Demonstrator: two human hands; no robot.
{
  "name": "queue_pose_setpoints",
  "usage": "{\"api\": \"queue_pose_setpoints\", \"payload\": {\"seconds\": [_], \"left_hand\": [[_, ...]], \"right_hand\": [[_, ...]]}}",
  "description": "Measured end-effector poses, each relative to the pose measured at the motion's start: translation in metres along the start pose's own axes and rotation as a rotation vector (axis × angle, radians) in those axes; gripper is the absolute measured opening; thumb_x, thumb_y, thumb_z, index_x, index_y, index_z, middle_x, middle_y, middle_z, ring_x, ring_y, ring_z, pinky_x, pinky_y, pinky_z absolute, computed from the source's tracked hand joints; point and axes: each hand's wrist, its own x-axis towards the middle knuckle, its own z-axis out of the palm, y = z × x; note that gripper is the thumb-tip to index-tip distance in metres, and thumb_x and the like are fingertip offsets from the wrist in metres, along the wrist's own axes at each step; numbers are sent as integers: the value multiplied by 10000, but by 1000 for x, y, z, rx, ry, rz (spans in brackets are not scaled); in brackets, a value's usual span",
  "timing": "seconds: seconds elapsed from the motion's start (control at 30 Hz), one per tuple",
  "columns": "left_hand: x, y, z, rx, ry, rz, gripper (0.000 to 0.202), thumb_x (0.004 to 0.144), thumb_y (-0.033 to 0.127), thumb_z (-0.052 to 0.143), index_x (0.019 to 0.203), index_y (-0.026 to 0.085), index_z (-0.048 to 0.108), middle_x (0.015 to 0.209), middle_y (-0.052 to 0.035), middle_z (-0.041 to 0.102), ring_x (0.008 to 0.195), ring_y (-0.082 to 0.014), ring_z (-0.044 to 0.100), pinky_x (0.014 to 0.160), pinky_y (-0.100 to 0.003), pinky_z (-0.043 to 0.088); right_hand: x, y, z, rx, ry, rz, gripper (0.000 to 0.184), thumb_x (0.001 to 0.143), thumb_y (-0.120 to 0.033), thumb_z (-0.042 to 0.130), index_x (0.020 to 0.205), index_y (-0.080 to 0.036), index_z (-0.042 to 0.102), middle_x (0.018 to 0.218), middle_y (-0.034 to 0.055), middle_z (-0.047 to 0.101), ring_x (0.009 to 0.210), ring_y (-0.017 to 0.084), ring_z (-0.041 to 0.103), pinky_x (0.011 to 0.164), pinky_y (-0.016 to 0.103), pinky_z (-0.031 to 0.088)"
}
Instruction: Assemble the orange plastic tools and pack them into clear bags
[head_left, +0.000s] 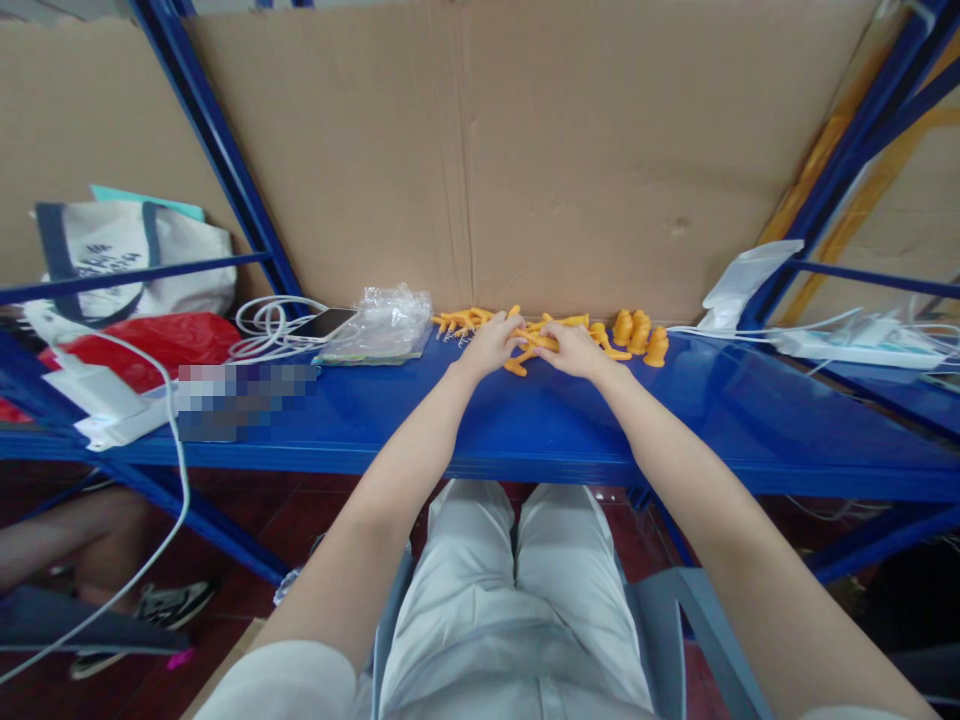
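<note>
Several orange, branch-like plastic pieces (459,319) lie in a loose row at the back of the blue shelf. My left hand (491,345) is among them, its fingers closed on an orange branching piece (516,367) that sticks out toward me. From the other side my right hand (571,350) has its fingers bent round an orange part (541,341) between the two hands. Whether both hold one and the same piece, I cannot tell. Right of my right hand stand several small orange figures (640,332). My fingers partly hide the pieces.
A clear plastic bag (390,320) lies left of the pieces, beside a phone (330,323) and a coiled white cable (274,325). Blue uprights (217,140) flank the blue shelf (547,425). Cardboard (585,150) closes the back. At right are a white packet (742,285) and cables.
</note>
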Motion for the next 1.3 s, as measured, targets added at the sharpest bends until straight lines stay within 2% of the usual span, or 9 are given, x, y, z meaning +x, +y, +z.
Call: {"api": "queue_pose_setpoints", "payload": {"seconds": [0.13,0.2,0.3,0.5,0.67,0.97,1.17,1.23,1.3], "left_hand": [[-2,19,2,86,-26,37,218,967,242,494,1151,200,604,1155,-97,581,1017,-227,620,881,-311,484],[-2,28,4,102,-54,28,217,981,291,498,1158,208,594,1149,-93,568,1006,-223,627,861,-284,479],[-2,32,5,102,-63,-3,232,986,307,496,1183,214,577,1157,-96,567,999,-224,627,855,-280,481],[0,25,7,9,-65,-39,213,950,220,498,1150,217,572,1159,-104,589,1084,-262,598,931,-359,482],[3,21,17,-87,-57,-107,149,916,200,531,1058,226,568,1078,-86,624,1064,-255,610,924,-372,499],[5,14,19,-177,-185,-184,76,912,254,580,934,219,515,857,-28,640,842,-206,661,791,-383,556],[0,15,16,-319,-313,-388,103,942,307,568,966,214,533,667,3,586,650,-178,638,637,-320,545],[-1,15,16,-308,-284,-381,122,936,327,584,962,214,546,666,-2,592,671,-192,648,655,-337,556],[-1,14,17,-221,-186,-309,111,916,302,609,955,212,556,755,-28,637,795,-223,671,752,-384,574]], "right_hand": [[-1,4,-9,1,-78,100,251,893,-327,574,999,-163,731,945,95,755,872,259,693,775,343,480],[-2,1,-12,-88,-105,156,266,895,-298,529,963,-176,756,948,106,765,902,272,701,797,359,490],[-2,-7,-15,-223,-100,224,329,905,-273,480,1023,-171,769,1005,147,770,972,291,705,840,376,490],[0,-13,-14,-356,-53,160,383,922,-274,451,1089,-117,759,1007,230,759,1006,347,706,834,403,484],[-1,-15,-14,-399,-73,133,409,938,-244,420,1115,-66,743,1039,267,742,1042,354,700,897,432,446],[1,-16,-4,-441,-92,73,366,924,-182,437,1060,-63,755,1046,258,745,1001,339,706,949,467,384],[1,-17,2,-446,-93,-2,393,910,-117,386,1060,-53,744,1017,249,750,946,319,705,965,483,320],[3,-16,4,-438,-70,-11,398,912,-103,363,1060,-52,729,997,244,752,911,312,702,958,478,306],[3,-14,6,-440,-46,7,397,922,-103,339,1061,-53,707,982,239,752,884,312,695,955,479,294]]}}
